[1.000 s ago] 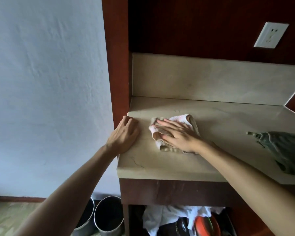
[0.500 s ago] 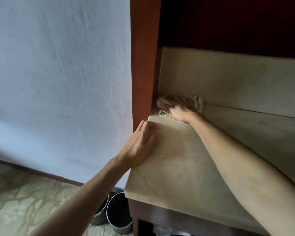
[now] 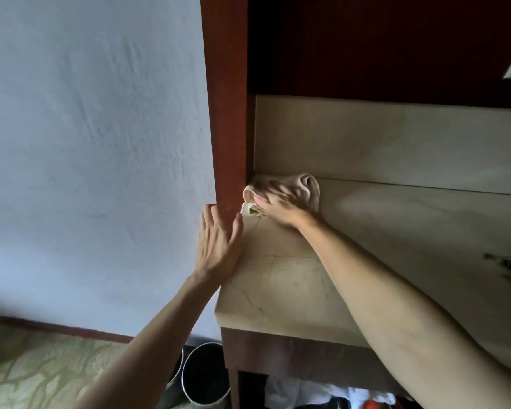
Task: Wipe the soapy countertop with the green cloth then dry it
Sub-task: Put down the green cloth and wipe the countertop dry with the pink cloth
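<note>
So the biggest thing we've got is the pale plaster wall (image 3: 86, 143) filling the whole left side, with a patterned green-and-cream floor (image 3: 36, 373) at its foot. Next to it runs a reddish-brown wooden post (image 3: 226, 98) with a dark wood panel (image 3: 381, 39) behind it, and under that a beige stone backsplash (image 3: 381, 137).

The beige marble countertop (image 3: 278, 276) sits below, veined and cracked near the front left corner. We can't make out any soap on it from here.

Our right hand (image 3: 278, 206) is pressed flat, fingers spread, on top of a crumpled pale dry cloth (image 3: 307, 184) shoved right into the back left corner, touching the post and the backsplash. It's pressing down on it more than gripping it, and the hand is motion-blurred. Our left hand (image 3: 217, 246) is open and flat, holding nothing, resting on the left edge of the countertop just below the post.

The green cloth (image 3: 508, 267) is way over at the right edge, lying on the countertop, mostly cut off and well apart from both hands.

Down on the floor beside the cabinet there are two round metal bins (image 3: 204, 376), and some white fabric (image 3: 322, 394) is stuffed in the open space under the counter.
</note>
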